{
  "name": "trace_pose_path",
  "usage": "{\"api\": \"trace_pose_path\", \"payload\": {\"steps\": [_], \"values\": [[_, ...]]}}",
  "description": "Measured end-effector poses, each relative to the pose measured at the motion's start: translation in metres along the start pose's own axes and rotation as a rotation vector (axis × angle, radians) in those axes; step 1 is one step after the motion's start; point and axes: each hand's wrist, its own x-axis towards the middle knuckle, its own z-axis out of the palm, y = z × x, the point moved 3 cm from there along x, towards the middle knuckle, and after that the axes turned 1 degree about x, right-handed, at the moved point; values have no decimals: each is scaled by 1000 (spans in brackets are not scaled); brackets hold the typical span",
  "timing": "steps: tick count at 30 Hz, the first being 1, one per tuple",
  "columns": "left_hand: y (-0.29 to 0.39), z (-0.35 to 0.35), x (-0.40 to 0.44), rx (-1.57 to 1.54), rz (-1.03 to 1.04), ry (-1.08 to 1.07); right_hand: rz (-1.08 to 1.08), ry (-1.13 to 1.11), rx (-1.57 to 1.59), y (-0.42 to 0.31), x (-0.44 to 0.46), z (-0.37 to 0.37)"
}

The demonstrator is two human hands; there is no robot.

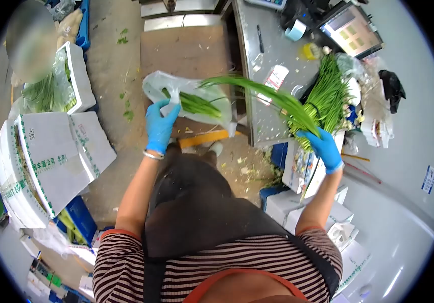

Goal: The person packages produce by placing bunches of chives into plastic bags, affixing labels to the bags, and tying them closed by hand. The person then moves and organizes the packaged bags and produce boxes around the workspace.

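My left hand (160, 129), in a blue glove, is closed on the near edge of a clear plastic bag (156, 83). Inside the bag lie some green leafy stalks (199, 105). My right hand (325, 150), also gloved in blue, grips the root end of a bunch of chives (277, 98). Their long flat leaves arch leftward, and the tips hang over the bag. Close beyond my right hand, a large bundle of green stems (325, 93) rests on the metal table with a dark band around it.
The metal table (272, 123) carries a label (276, 76), a pen (260, 39), a tape roll (296, 30) and a touchscreen (351, 29). A brown board (184, 50) lies beneath the bag. On the left stand a foam box (83, 81) of greens and large white cartons (55, 156).
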Motion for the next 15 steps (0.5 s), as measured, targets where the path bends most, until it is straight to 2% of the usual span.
{"api": "trace_pose_path", "payload": {"steps": [4,7,9,10,11,12,13,15], "values": [[11,-16,-12,-22,1,110,5,358,127,47,-43,-90],[21,-27,-20,4,-4,168,-42,574,172,104,-25,-131],[22,-31,-23,3,2,200,-52,759,75,161,18,-156],[21,-31,-25,9,5,200,149,803,10,167,32,-158],[20,-31,-28,16,7,200,-101,992,-294,239,84,-183],[20,-33,-30,25,7,199,63,974,-436,251,105,-183],[21,-34,-33,26,19,202,288,897,-249,228,101,-159],[27,-35,-39,27,38,204,439,741,-555,257,133,-150]]}}
